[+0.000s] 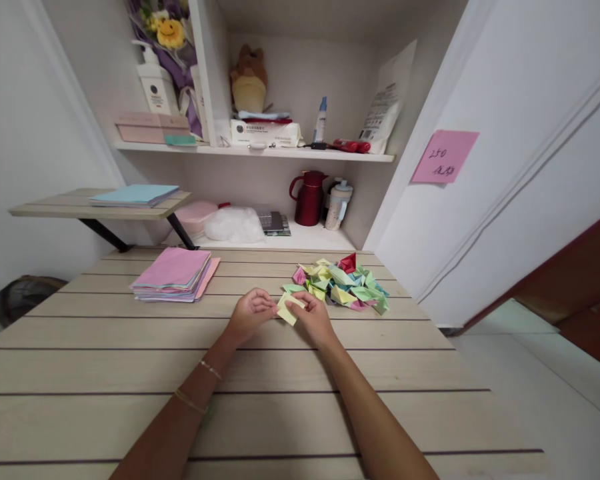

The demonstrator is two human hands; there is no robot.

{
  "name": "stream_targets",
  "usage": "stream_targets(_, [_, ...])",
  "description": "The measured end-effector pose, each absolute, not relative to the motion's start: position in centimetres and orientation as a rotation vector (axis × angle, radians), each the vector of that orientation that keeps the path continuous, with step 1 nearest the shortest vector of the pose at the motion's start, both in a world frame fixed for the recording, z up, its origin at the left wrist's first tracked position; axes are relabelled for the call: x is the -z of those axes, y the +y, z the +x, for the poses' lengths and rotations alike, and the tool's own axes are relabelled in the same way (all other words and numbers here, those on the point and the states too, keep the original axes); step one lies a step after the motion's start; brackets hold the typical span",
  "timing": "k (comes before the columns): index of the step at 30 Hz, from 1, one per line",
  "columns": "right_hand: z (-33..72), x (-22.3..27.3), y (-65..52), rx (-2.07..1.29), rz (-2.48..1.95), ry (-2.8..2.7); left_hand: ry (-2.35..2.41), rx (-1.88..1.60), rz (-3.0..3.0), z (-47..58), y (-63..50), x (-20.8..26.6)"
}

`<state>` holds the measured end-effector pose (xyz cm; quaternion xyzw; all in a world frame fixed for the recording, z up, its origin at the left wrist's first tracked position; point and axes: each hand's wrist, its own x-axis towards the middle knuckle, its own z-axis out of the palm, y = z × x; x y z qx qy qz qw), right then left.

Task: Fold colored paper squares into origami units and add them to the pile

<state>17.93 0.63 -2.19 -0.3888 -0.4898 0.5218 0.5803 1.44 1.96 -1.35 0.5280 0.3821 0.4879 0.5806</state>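
Note:
A small folded piece of yellow paper [287,311] is held up over the middle of the table. My right hand [314,319] pinches it between thumb and fingers from the right. From the left, my left hand [253,315] has its thumb and fingertips closed at the paper's left edge, with the other fingers curled. Just beyond my right hand lies a heap of folded paper boats [340,279] in yellow, green, pink, blue and red. A stack of square coloured paper [175,275], pink on top, sits to the left of my left hand.
Slatted wooden table [280,413] spreads below my arms. At the left a small raised shelf [55,205] carries blue paper [135,195]. Behind stand a red jug [310,198], a tumbler [339,205] and a plastic bag [234,225]. A pink note [445,157] sticks to the right wall.

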Motion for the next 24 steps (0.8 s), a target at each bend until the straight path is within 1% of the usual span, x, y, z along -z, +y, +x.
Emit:
stream_targets(5, [17.56,2.11,0.57,-1.306,-0.851,-1.004,0.895,-1.125,1.275,1.28,1.97,1.05])
stream_targets(10, [17.72,2.39,0.50,-1.180,-0.969,-1.182,0.923,-1.069,1.380,1.54,1.83,0.95])
stream_targets(13, [17.72,2.38,0.39,-1.197,-0.998,-1.231,0.964,-1.066,1.399,1.67,1.85,1.11])
stream_targets(19, [17.30,2.40,0.56,-1.393,-0.820,-1.058,0.965,-1.116,1.118,1.56,1.96,1.09])
stream_targets(24, [17.36,2.44,0.67,-1.392,-0.875,-1.024,0.864,-1.121,0.935,1.61,1.80,0.93])
